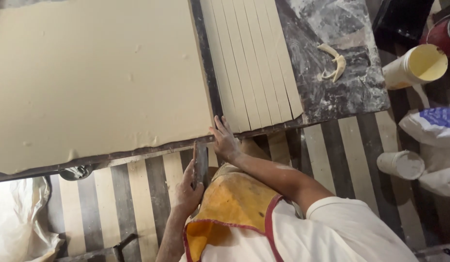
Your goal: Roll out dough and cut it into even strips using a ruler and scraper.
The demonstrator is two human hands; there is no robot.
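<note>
A wide sheet of pale dough (99,73) covers the left part of a dark table (331,92). To its right lie several long cut dough strips (254,63), side by side. My right hand (225,141) rests, fingers spread, on the near end of the leftmost strips at the table's edge. Just below the edge, in the gap between sheet and strips, my left hand (187,188) grips a long dark blade (200,162) that points up toward the table. A yellow apron (234,204) shows below.
A curled dough scrap (334,60) lies on the floured right end of the table. On the striped floor (331,155) at the right stand a cream bucket (418,65), a white bucket (402,165) and white sacks (433,126). A plastic bag (16,218) sits at lower left.
</note>
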